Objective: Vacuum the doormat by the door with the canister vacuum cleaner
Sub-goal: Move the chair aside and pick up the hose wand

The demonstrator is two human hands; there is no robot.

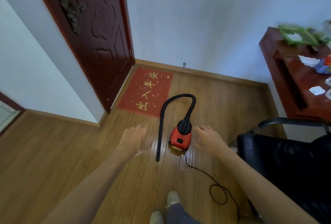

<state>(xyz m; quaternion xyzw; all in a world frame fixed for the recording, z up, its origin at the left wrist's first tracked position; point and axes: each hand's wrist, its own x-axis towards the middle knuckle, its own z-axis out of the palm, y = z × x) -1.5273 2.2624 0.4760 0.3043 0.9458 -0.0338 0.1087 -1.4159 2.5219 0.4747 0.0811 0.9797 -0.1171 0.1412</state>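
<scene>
Both arms reach out over the wood floor, left hand (pixel 137 138) and right hand (pixel 208 138) with fingers spread loose, holding nothing. Red canister vacuum (pixel 180 138) sits between them, its black hose (pixel 162 116) looping back to the floor. Red doormat (pixel 146 92) lies just beyond, right against the door (pixel 93 32)
</scene>
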